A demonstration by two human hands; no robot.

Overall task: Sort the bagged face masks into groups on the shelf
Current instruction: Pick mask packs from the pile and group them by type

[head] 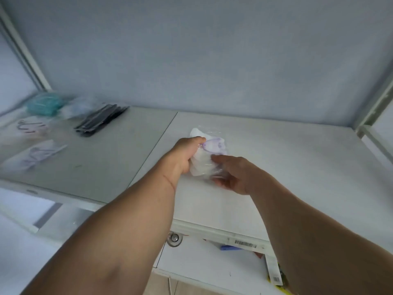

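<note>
A clear bag with a white face mask with purple ear loops (205, 155) lies on the white shelf (287, 167), near its middle. My left hand (185, 154) grips the bag's left edge, thumb on top. On the bag's right lower corner rests my right hand (232, 175), fingers spread over the plastic. At the shelf's far left sit a teal mask pack (43, 103), a clear bag of pale masks (75, 108) and a stack of black bagged masks (100, 120). Two more clear bagged masks lie nearer, one with dark loops (29, 126) and one with lilac loops (37, 155).
The left part of the shelf is a grey panel (102, 162). White metal uprights (25, 52) (374, 111) frame both sides. Below the front edge are a lower white surface (202, 265), a round metal fitting (174, 238), barcode labels (244, 243) and a blue item (228, 248).
</note>
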